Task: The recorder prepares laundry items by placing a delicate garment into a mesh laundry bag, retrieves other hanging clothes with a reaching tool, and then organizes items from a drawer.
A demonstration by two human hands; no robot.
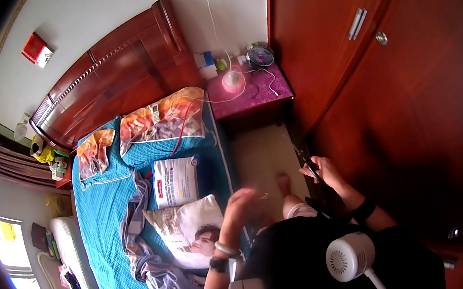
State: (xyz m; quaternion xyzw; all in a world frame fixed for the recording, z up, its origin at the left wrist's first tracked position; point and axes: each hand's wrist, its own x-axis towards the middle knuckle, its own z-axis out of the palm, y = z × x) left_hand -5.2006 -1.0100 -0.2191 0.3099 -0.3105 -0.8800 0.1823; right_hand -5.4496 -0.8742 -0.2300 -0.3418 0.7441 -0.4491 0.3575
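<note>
My right hand [323, 171] grips a dark, thin rod or handle [310, 165], whose far end runs up towards the wardrobe's foot; its kind cannot be told. My left hand [243, 203] is raised beside the bed's edge, blurred, and whether its fingers hold anything is unclear. A small pale thing [264, 196] shows just right of it, too blurred to name. To the left of that hand, a cushion printed with a portrait [180, 224] and a white printed cushion [175, 181] lie on the blue quilted bed cover [103, 229].
A pink-covered bedside table [258, 93] bears a small fan [262, 56] and a pink-based device [233, 82] with a cable. Red-brown wardrobe doors [409, 105] stand on the right. A crumpled grey blanket [161, 278] lies on the bed. Tiled floor [254, 154] separates bed and wardrobe.
</note>
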